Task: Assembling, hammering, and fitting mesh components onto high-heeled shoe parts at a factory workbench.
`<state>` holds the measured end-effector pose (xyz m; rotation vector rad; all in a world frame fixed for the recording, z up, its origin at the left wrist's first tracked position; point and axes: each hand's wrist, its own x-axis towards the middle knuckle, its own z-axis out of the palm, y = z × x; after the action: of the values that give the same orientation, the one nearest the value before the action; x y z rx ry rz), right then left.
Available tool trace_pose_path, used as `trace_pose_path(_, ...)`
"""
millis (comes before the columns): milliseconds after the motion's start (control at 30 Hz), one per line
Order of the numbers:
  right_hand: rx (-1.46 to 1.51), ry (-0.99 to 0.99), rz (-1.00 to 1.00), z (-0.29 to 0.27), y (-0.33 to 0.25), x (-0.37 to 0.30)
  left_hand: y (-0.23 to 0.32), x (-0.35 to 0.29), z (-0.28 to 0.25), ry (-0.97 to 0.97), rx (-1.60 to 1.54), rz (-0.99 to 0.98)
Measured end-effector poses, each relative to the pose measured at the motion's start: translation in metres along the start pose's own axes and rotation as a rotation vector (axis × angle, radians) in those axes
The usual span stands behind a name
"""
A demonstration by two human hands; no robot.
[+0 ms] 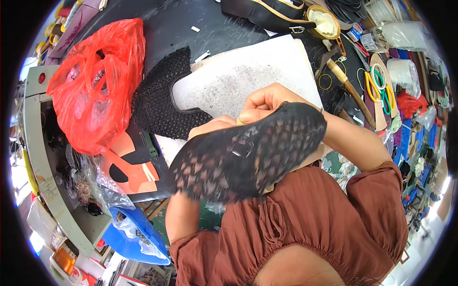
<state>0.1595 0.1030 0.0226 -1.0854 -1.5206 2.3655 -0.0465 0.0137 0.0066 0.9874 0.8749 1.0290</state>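
Note:
A curved black woven shoe upper [250, 155], full of small gaps, hangs in front of me and is slightly blurred. My right hand [268, 102] pinches its upper edge near the middle, fingers bent. My left hand [213, 126] is closed on the same edge further left, mostly hidden behind the piece. Another black woven upper [155, 97], U-shaped, lies to the left, partly on a white board [257, 62] marked with dark specks.
A red plastic bag [102, 81] and orange pattern pieces [138, 174] lie left. At the back are a black shoe [265, 14] and a tub of white paste [324, 23]. A wooden-handled hammer [350, 88] and scissors [380, 88] lie right. A blue bin [136, 236] stands below.

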Motion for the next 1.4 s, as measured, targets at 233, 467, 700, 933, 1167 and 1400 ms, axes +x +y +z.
trace_pose_path(233,-0.557,0.264,-0.698,0.002,-0.011,-0.014,0.008,-0.006,0.012,0.222,-0.163,0.009)
trace_pose_path(467,-0.639,0.409,-0.730,0.013,-0.019,-0.023,0.011,-0.004,0.000,0.054,-0.591,0.078)
trace_pose_path(700,-0.557,0.335,-0.687,0.018,-0.015,-0.013,-0.007,0.022,-0.014,0.079,-0.810,-0.285)
trace_pose_path(933,-1.103,0.415,-0.852,0.025,-0.023,-0.019,0.022,0.039,-0.011,0.094,-0.092,-0.521)
trace_pose_path(1167,-1.359,0.554,-1.148,0.029,-0.003,-0.015,0.018,0.039,-0.001,0.244,-0.132,-0.469)
trace_pose_path(1400,-1.308,0.579,-1.284,0.034,0.000,-0.013,0.010,0.032,0.001,0.339,-0.170,-0.339)
